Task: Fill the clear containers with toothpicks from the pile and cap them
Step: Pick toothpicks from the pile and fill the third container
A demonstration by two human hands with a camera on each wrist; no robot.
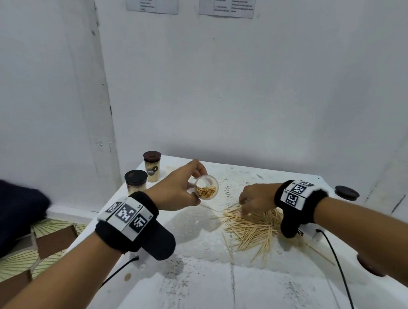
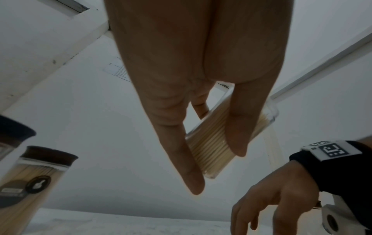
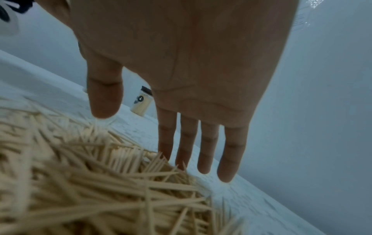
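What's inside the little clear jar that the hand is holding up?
Toothpicks! The jar in the left hand is tipped toward the camera, so you see their ends filling its lower half. The fingers cover part of the side, hiding some of them.

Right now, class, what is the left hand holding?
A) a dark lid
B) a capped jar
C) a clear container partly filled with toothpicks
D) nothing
C: the left hand grips an uncapped clear container tilted on its side, with toothpick ends showing through its open mouth.
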